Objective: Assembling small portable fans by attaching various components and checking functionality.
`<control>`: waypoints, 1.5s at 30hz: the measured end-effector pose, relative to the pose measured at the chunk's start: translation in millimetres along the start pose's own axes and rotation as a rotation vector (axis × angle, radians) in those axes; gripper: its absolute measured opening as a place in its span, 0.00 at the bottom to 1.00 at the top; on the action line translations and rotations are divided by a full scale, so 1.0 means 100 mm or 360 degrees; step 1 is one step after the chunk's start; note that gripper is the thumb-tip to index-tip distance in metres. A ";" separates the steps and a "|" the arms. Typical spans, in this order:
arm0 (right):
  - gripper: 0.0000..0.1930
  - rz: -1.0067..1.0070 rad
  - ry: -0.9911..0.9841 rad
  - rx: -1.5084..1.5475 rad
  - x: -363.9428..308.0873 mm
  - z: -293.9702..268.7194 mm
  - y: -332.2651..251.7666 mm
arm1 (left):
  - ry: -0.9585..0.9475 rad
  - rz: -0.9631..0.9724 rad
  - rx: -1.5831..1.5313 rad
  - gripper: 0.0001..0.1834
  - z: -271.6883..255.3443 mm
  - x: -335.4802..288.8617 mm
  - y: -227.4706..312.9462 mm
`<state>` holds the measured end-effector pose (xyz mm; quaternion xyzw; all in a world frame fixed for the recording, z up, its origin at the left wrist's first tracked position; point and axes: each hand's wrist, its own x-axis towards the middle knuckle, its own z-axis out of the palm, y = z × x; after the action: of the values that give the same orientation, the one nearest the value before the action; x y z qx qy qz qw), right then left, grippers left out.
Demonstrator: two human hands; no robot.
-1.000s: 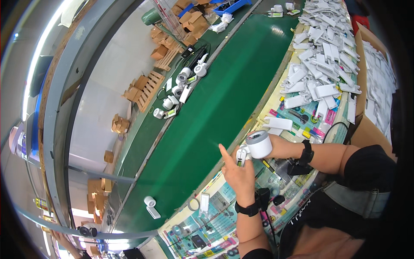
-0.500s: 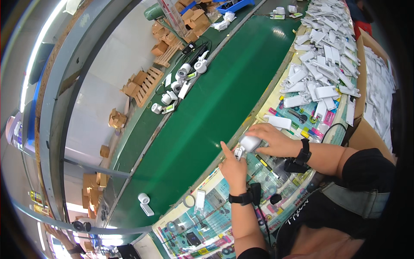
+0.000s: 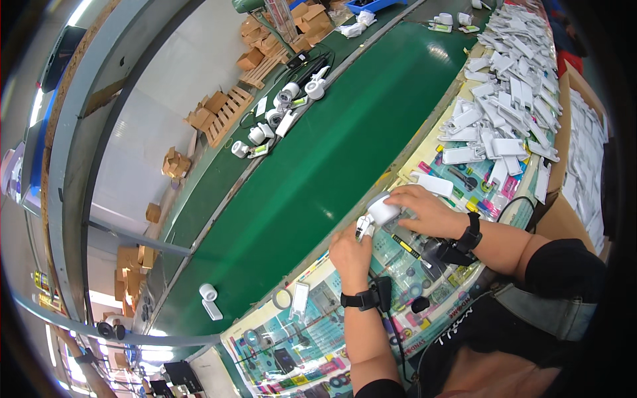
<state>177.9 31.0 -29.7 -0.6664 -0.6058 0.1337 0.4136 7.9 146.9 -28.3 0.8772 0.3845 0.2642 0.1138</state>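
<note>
Both hands are on one white plastic device [image 3: 383,209] with a round, cup-like head and a narrow jointed neck, near the worktable's belt-side edge. My right hand [image 3: 428,211] is closed round the head from the right. At the neck, my left hand [image 3: 350,255] pinches with curled fingers; they partly hide its lower end. Beyond my right hand lies a flat white plastic part [image 3: 432,184]. A yellow-and-black pen-like tool [image 3: 406,246] rests on the printed table cover below the device.
A green conveyor belt [image 3: 318,166] runs alongside the table. White flat parts [image 3: 511,93] are heaped at the far right, by a cardboard box [image 3: 569,152] of more parts. Similar devices [image 3: 275,117] stand across the belt. A tape roll [image 3: 282,298] lies left of my left hand.
My left index finger, stretched out before, has curled in at the device's neck. The device's head has turned in my right hand, showing a grey rim. The whole view has shifted slightly.
</note>
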 end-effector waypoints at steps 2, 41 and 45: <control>0.25 -0.0009 -0.0005 0.0006 0.01 0.02 -0.02 | 0.0008 0.0002 0.0019 0.14 0.01 -0.01 -0.04; 0.12 -0.0231 0.0224 0.0657 0.07 0.05 -0.18 | -0.0451 0.0383 -0.0311 0.33 -0.66 -0.23 1.06; 0.14 -0.0076 0.0210 0.0709 0.05 0.12 -0.02 | -0.0255 0.0423 -0.0262 0.32 -0.36 -0.28 0.95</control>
<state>169.5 40.3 -34.1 -0.5513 -0.5487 0.2104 0.5923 31.0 61.7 30.2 0.9263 0.2318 0.2367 0.1796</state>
